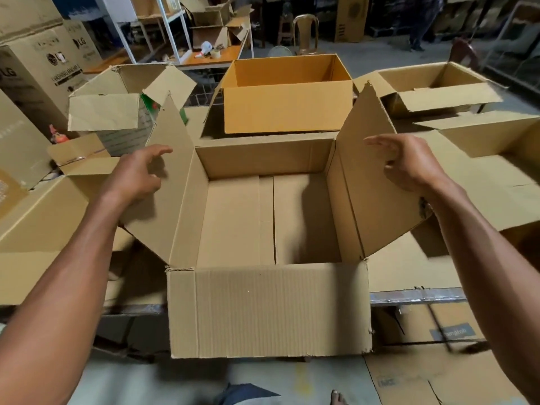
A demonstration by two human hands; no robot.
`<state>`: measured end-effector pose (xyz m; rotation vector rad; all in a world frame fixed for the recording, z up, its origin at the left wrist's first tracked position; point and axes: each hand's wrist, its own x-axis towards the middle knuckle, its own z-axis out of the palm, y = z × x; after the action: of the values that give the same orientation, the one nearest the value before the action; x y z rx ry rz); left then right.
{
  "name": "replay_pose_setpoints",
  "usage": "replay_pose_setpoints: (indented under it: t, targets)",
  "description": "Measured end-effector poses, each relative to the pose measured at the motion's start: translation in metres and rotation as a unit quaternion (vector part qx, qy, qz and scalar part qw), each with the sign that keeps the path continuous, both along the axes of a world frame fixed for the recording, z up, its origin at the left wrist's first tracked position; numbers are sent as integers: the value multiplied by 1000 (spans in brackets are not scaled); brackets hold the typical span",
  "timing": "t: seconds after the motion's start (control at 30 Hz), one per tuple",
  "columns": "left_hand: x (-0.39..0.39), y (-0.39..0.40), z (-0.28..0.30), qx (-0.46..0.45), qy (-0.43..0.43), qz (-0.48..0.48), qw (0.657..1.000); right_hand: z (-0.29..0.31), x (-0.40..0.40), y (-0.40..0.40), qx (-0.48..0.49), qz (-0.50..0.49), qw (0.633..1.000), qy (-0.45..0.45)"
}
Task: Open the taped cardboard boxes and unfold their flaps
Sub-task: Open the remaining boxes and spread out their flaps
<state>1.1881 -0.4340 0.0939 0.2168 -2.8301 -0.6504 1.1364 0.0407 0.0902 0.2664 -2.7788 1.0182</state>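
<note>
A brown cardboard box [268, 308] stands open in front of me, its inside empty. Its left flap [172, 182] and right flap [371, 176] are folded outward and stand tilted up. My left hand [137, 173] hovers in front of the left flap with fingers loosely curled, holding nothing that I can see. My right hand [406, 162] is at the outer face of the right flap, fingers relaxed and pointing left; whether it touches the flap is unclear. The near flap hangs down the front.
An orange-lined open box [287, 109] stands behind. Another open box [438, 89] lies at the back right, a crumpled one [117, 106] at the back left. Flattened cardboard [35, 226] lies to both sides. Large LG cartons [38, 62] stand at the left. My foot [337, 397] shows below.
</note>
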Motion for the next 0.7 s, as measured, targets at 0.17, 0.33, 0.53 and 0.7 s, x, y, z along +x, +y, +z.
replay_pose_setpoints:
  t: [0.17, 0.33, 0.53, 0.7]
  targets:
    - [24, -12, 16, 44, 65, -63, 995, 4, 72, -18, -12, -91, 995, 42]
    - [53, -15, 30, 59, 109, -157, 980, 3, 166, -47, -37, -202, 977, 62]
    - [49, -6, 46, 52, 66, -253, 964, 3, 272, -45, -21, -324, 944, 66]
    - [56, 50, 45, 52, 64, -357, 930, 3, 358, -30, 15, -415, 908, 50]
